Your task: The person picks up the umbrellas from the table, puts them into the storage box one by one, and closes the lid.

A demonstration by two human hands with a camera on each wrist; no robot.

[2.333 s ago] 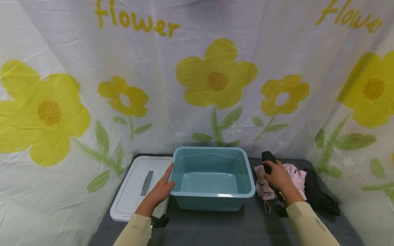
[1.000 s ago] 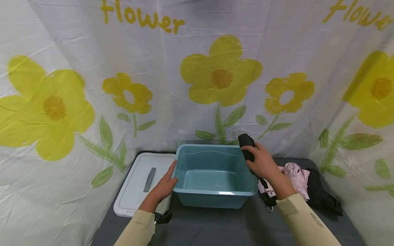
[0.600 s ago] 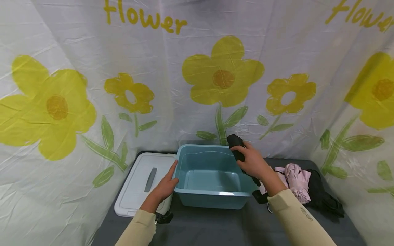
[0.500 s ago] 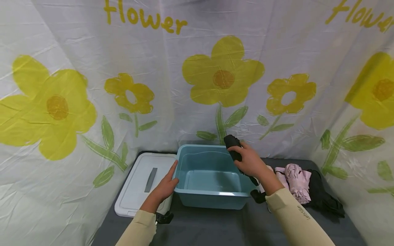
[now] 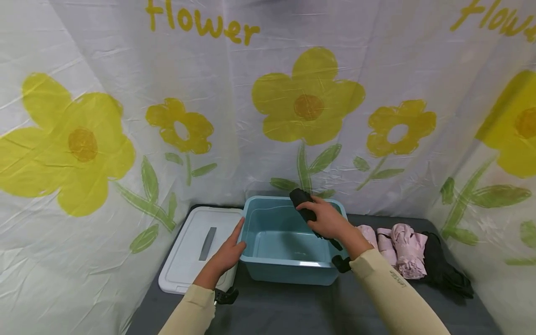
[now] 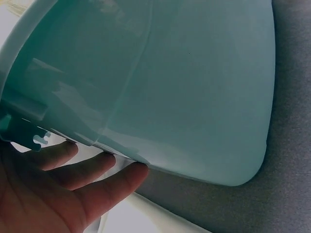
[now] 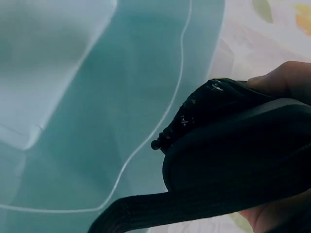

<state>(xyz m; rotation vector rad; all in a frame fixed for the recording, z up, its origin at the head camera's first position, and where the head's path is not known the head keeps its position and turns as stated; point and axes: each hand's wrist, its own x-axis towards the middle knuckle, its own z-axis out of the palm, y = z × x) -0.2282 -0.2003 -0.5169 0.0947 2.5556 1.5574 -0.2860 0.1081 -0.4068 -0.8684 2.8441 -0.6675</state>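
A light blue plastic tub [image 5: 289, 273] stands in the middle of the table in the head view. My left hand [image 5: 227, 257] rests at its left rim; in the left wrist view straight fingertips [image 6: 131, 177] touch the tub's side wall [image 6: 194, 97]. Over the tub's right half, my right hand [image 5: 328, 217] grips a black folded umbrella [image 5: 302, 200], tilted with its far end up and left. The right wrist view shows the umbrella's gathered rib tips [image 7: 167, 141] and dangling strap [image 7: 131, 211] above the tub's inner wall.
Several folded pink umbrellas [image 5: 408, 251] lie right of the tub, partly behind the right forearm, beside a black fabric bundle [image 5: 445, 272]. A white lid [image 5: 184, 260] with a grey handle [image 5: 208, 243] lies at left. A flower-printed curtain [image 5: 234, 153] hangs behind the dark table [image 5: 284, 307].
My right hand has lifted the black umbrella from among the things at right and carried it left, over the tub. My left hand stays at the tub's left rim.
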